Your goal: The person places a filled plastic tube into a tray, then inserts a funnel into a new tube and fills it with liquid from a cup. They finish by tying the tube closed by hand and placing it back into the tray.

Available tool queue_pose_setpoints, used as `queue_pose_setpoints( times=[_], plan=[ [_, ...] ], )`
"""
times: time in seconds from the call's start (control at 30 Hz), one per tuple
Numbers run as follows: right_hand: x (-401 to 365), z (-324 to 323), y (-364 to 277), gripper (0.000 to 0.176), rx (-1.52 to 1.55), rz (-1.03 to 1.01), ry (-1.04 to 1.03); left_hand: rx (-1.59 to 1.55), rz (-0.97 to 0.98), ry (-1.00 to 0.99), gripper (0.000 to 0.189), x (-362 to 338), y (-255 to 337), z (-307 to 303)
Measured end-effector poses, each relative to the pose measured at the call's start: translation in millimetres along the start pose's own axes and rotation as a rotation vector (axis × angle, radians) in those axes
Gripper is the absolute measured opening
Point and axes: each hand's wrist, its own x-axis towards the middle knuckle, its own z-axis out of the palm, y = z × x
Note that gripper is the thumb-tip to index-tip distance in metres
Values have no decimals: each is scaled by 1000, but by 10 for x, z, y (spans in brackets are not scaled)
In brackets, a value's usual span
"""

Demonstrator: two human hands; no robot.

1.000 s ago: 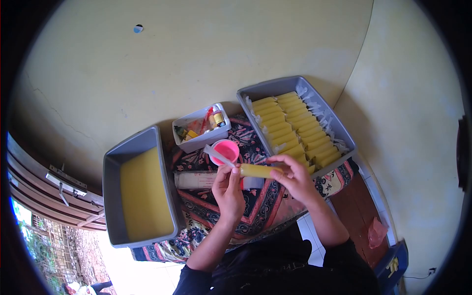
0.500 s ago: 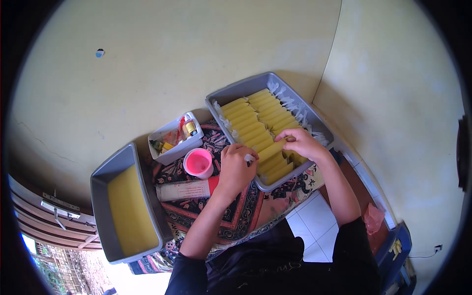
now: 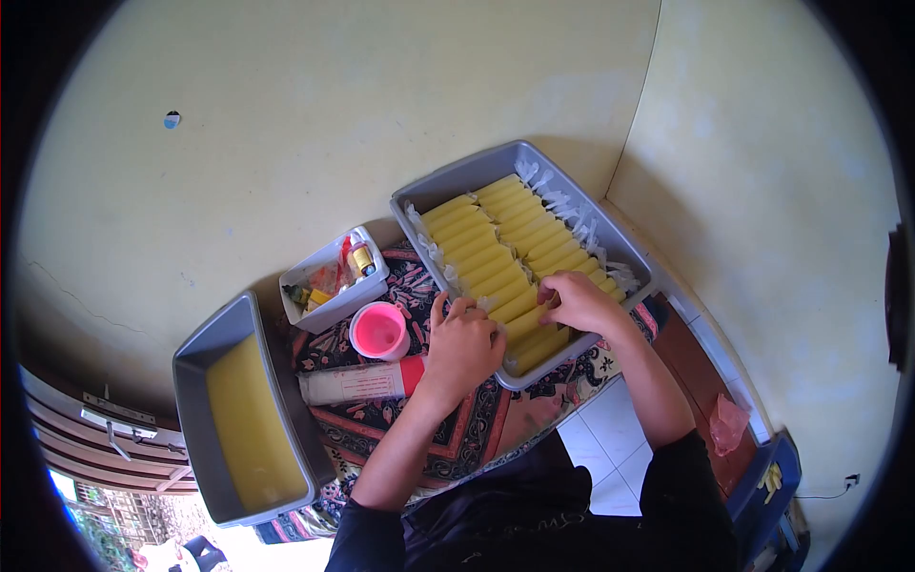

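Observation:
A grey tub holds rows of yellow liquid-filled plastic tubes with knotted white ends. My left hand is over the tub's near left edge, fingers bent; what its fingertips touch is hidden. My right hand reaches into the near part of the tub, thumb and fingers curled down at the tubes beside it. Whether it grips one cannot be made out.
To the left stand a pink cup, a plastic packet with a red end, a small white box of bottles, and another grey tub of yellow liquid. A patterned cloth covers the table.
The tube between my hands has gone down among the others in the tub. My left hand has moved slightly right and down, its fingers more spread; my right hand has shifted down.

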Motion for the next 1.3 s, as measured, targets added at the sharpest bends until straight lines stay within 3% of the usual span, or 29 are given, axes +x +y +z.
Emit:
queue_pose_setpoints(
  times=[0.23, 0.3, 0.47, 0.77, 0.93, 1.0, 1.3],
  plan=[
    [29, 52, 75, 12, -40, -66, 42, -6, 21, -81, 31, -34, -14, -71],
    [40, 52, 80, 13, -17, -84, 35, -64, 57, -164, 30, -31, -38, -136],
    [48, 58, 88, 14, -27, -133, 25, -191, 88, -149, 29, -57, -94, -140],
    [-38, 39, -45, 17, 87, 15, 123, -356, 59, -172, 28, -157, -132, -300],
    [-76, 218, -130, 17, -88, -180, 436, -407, 30, -72, 30, -301, -130, -451],
    [-105, 274, -285, 16, -81, -213, 454, -425, 14, 24, 29, -356, -128, -504],
    [-159, 667, -896, 10, 109, -467, 540, -382, -135, 83, 22, -708, -331, -713]
  ],
)
